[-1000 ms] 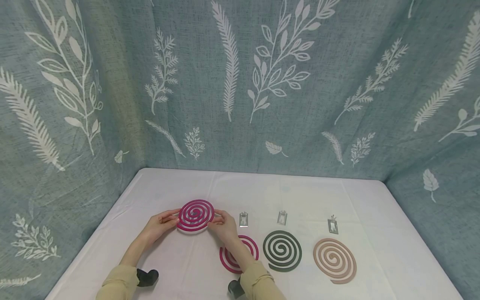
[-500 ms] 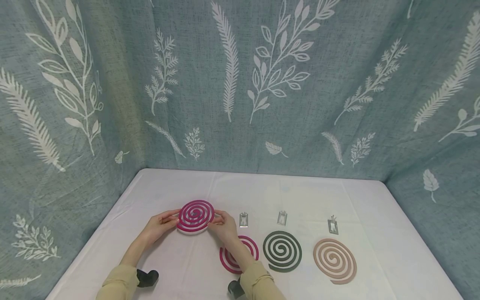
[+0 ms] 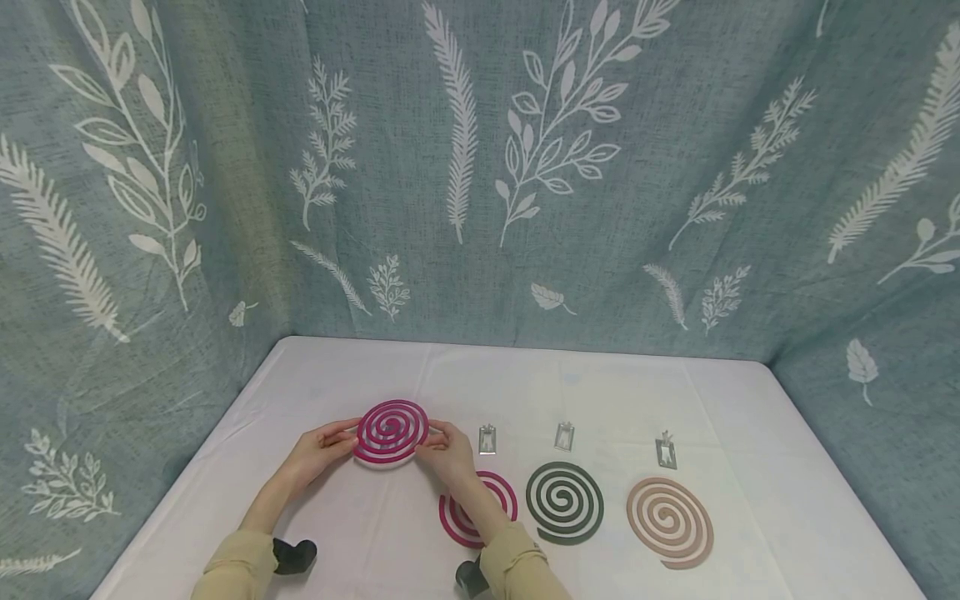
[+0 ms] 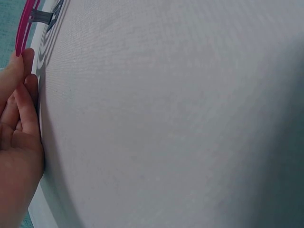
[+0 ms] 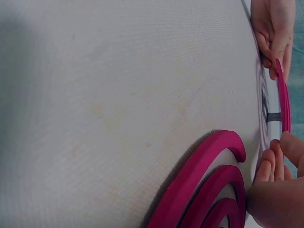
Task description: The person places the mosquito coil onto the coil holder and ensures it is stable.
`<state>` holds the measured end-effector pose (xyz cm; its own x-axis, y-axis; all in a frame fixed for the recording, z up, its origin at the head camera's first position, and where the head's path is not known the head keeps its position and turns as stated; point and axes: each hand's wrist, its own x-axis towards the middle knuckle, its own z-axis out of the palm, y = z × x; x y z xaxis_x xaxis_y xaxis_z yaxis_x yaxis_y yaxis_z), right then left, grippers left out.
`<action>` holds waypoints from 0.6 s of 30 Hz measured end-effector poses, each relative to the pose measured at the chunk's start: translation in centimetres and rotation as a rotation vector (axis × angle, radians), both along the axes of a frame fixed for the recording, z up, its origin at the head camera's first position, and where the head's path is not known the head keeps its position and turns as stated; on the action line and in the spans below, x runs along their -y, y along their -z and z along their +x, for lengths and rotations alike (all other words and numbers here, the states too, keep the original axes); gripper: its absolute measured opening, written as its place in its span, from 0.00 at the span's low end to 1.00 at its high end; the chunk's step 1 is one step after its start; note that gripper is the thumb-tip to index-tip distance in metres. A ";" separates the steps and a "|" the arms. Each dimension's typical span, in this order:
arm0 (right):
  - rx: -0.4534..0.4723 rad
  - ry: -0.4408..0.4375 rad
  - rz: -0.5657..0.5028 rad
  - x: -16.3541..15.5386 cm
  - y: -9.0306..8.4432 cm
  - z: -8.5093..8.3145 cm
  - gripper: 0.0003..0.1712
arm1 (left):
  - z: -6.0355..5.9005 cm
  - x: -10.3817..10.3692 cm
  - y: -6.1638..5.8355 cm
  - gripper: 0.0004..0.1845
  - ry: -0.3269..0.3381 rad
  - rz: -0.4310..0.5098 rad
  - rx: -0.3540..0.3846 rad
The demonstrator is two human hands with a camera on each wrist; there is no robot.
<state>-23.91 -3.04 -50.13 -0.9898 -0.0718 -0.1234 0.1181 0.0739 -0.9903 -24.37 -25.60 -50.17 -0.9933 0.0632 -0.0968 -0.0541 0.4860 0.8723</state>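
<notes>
Held level just over the white cloth is a pink mosquito coil (image 3: 392, 427), one edge in each hand. My left hand (image 3: 313, 456) pinches its left edge between thumb and fingers; my right hand (image 3: 450, 457) pinches the right edge. Under the coil's middle, a grey metal stand (image 4: 42, 17) rises from the table, as the left wrist view shows; the right wrist view has the same stand (image 5: 274, 116) from the other side. A second pink coil (image 5: 192, 171) lies flat below my right forearm, which partly covers it in the head view.
To the right lie a dark green coil (image 3: 562, 498) and a brown coil (image 3: 666, 518). Behind the coils are three small metal stands, a left one (image 3: 482, 439), a middle one (image 3: 558, 437) and a right one (image 3: 661, 452). A leaf-patterned curtain (image 3: 360, 150) surrounds the table.
</notes>
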 end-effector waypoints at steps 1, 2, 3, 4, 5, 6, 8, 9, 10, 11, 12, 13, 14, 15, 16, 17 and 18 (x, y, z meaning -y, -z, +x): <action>0.001 0.000 0.002 0.0 0.0 0.0 0.25 | 0.0 0.0 0.0 0.28 -0.001 0.001 0.000; 0.002 0.001 0.003 0.0 0.0 0.0 0.25 | 0.0 0.0 -0.1 0.28 -0.003 0.001 0.002; 0.004 0.002 0.005 0.0 0.0 0.0 0.25 | 0.0 0.0 -0.1 0.28 -0.004 -0.001 0.002; 0.004 0.003 0.010 0.0 0.0 0.0 0.25 | 0.0 0.0 -0.1 0.28 -0.001 -0.003 0.000; 0.002 0.003 0.013 0.0 -0.1 0.0 0.25 | 0.0 0.0 -0.1 0.28 0.003 -0.005 -0.002; 0.004 0.004 0.014 0.0 -0.1 0.0 0.25 | 0.0 -0.1 -0.1 0.28 -0.002 -0.004 0.000; 0.005 0.006 0.015 0.0 -0.1 0.0 0.25 | 0.0 -0.1 -0.1 0.28 -0.006 -0.002 0.002; 0.004 0.006 0.017 0.0 -0.1 0.0 0.25 | 0.0 -0.1 -0.1 0.28 -0.003 -0.003 0.002; 0.002 0.006 0.019 0.0 -0.1 0.0 0.25 | 0.0 -0.1 -0.1 0.28 -0.002 -0.001 0.002; 0.002 0.006 0.020 0.0 -0.1 0.0 0.25 | 0.0 -0.1 0.0 0.28 -0.004 0.001 0.004; 0.005 0.007 0.018 0.1 -0.1 0.0 0.25 | 0.1 -0.1 0.0 0.28 -0.010 0.006 0.006; 0.004 0.008 0.018 0.1 -0.1 0.0 0.25 | 0.1 -0.1 0.0 0.28 -0.008 0.006 0.005; 0.004 0.009 0.018 0.1 -0.1 0.0 0.25 | 0.1 -0.1 0.0 0.28 -0.006 0.007 0.004; 0.003 0.010 0.022 0.1 -0.1 0.0 0.25 | 0.1 -0.1 0.0 0.28 -0.003 0.007 0.002; 0.002 0.011 0.026 0.1 -0.1 0.0 0.25 | 0.1 -0.1 0.0 0.28 -0.002 0.006 0.001; 0.003 0.011 0.030 0.1 -0.1 0.0 0.25 | 0.1 -0.1 0.0 0.28 -0.002 0.007 0.001; 0.007 0.013 0.028 0.1 -0.2 0.0 0.25 | 0.1 -0.1 0.0 0.28 -0.003 0.008 0.001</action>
<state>-23.88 -3.15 -49.98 -0.9896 -0.0554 -0.1325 0.1266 0.0996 -0.9869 -24.24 -25.47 -50.15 -0.9934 0.0607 -0.0978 -0.0570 0.4786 0.8762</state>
